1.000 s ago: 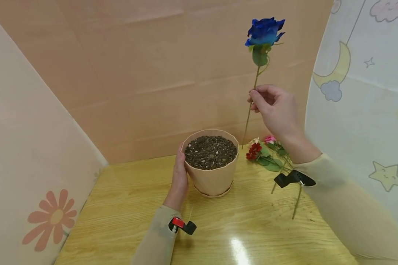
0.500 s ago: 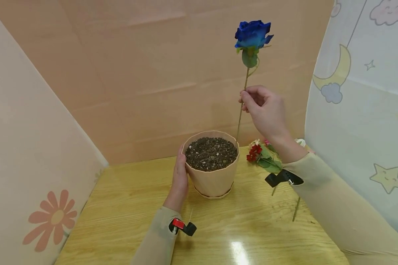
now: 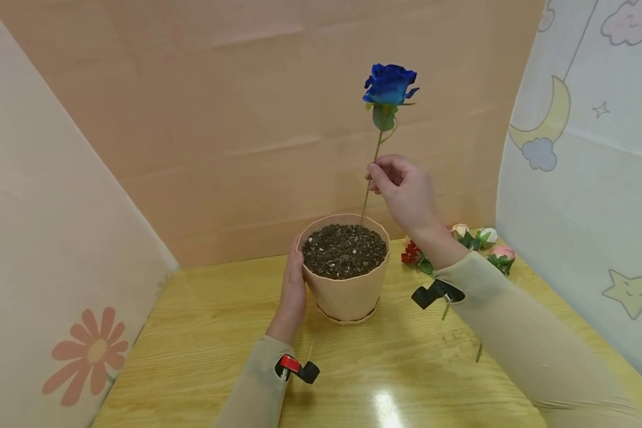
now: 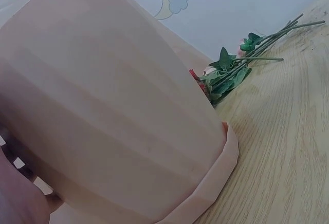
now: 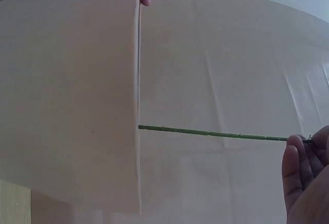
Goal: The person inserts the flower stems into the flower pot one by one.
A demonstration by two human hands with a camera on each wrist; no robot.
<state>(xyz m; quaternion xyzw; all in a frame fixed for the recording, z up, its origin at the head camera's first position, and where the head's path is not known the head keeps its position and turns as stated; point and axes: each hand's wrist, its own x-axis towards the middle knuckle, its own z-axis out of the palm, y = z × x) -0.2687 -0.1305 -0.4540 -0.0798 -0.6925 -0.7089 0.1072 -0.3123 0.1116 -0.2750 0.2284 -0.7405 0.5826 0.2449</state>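
A light peach flowerpot (image 3: 345,295) filled with dark soil (image 3: 345,252) stands on its saucer on the table. Along the pot's left side rests my left hand (image 3: 293,288), fingers fairly straight against the wall; part of them is hidden behind it. My right hand (image 3: 406,193) pinches the stem of a blue rose (image 3: 389,86) between thumb and fingertips, above the pot's right rear rim. The rose stands nearly upright, leaning slightly right. Its green stem (image 5: 205,133) runs down past the rim in the right wrist view, where the pot wall hides its lower end.
Several more artificial flowers lie right of the pot, including a red one (image 3: 409,252), a pink one (image 3: 502,257) and a white one (image 3: 488,235). My right forearm covers some of their stems. Cloth walls stand behind and at both sides of the wooden table (image 3: 208,333).
My right hand has carried the blue rose left and downward, from beside the pot to over it, with the stem's lower end now behind the rim. My left hand stays at the pot.
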